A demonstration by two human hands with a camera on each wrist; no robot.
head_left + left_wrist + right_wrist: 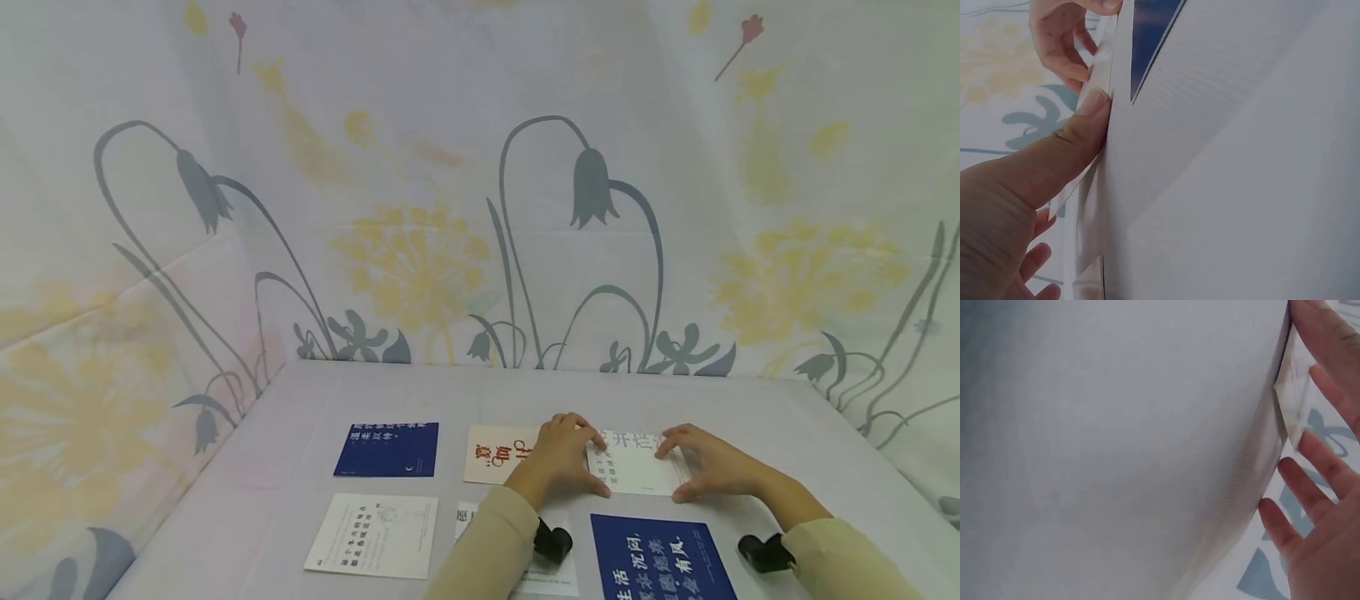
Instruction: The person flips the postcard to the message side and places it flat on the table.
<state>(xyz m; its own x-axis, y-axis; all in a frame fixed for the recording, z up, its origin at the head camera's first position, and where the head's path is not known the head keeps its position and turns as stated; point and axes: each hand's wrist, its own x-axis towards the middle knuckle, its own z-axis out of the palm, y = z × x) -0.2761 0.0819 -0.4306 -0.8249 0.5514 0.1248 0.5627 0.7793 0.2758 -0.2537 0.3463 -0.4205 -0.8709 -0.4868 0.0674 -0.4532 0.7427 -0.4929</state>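
Note:
A white card with grey print [637, 467] lies between my two hands at the right of the back row. My left hand [558, 457] holds its left end, the thumb [1079, 137] along the near edge and the fingers toward the far side. At the card's right end, my right hand [716, 462] has its thumb by the near corner and a fingertip on the upper part. The right wrist view shows the card [1294, 394] between that thumb and the fingers. Beside my left hand is a cream card with red characters [487, 454], partly covered by that hand.
A dark blue card [386, 450] lies at back left, a white printed card [375, 533] in front of it. Another white card [555, 575] is partly under my left forearm. A larger blue card [660, 558] lies between the forearms. Flower-patterned cloth [420, 167] rises behind the table.

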